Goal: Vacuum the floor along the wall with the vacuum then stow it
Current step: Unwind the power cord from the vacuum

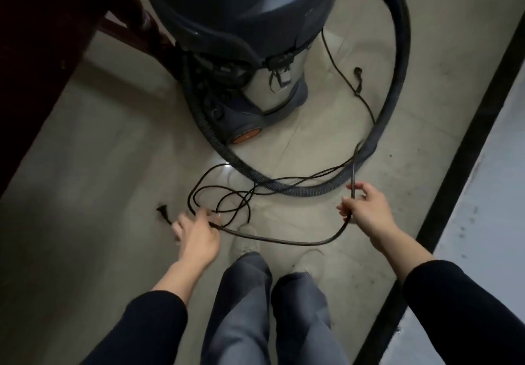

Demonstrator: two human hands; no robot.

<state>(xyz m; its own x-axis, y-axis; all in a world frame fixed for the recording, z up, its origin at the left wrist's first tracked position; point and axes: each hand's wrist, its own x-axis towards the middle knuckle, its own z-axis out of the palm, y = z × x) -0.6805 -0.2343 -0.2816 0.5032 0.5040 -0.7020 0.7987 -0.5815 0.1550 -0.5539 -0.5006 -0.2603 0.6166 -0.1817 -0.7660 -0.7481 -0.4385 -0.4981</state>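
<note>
A grey canister vacuum (241,24) stands on the tiled floor ahead of me. Its black ribbed hose (397,61) arcs right and curls back along the floor. The black power cord (284,241) lies in loose loops in front of my feet, its plug (164,213) on the floor at the left. My left hand (196,237) pinches the cord near the loops. My right hand (366,208) grips the same cord farther along, where it rises toward the hose. A slack stretch of cord hangs between both hands.
Dark wooden furniture (42,52) fills the upper left beside the vacuum. A black skirting strip (460,166) and a pale wall (497,194) run along the right. My legs and shoes (247,239) stand just behind the cord.
</note>
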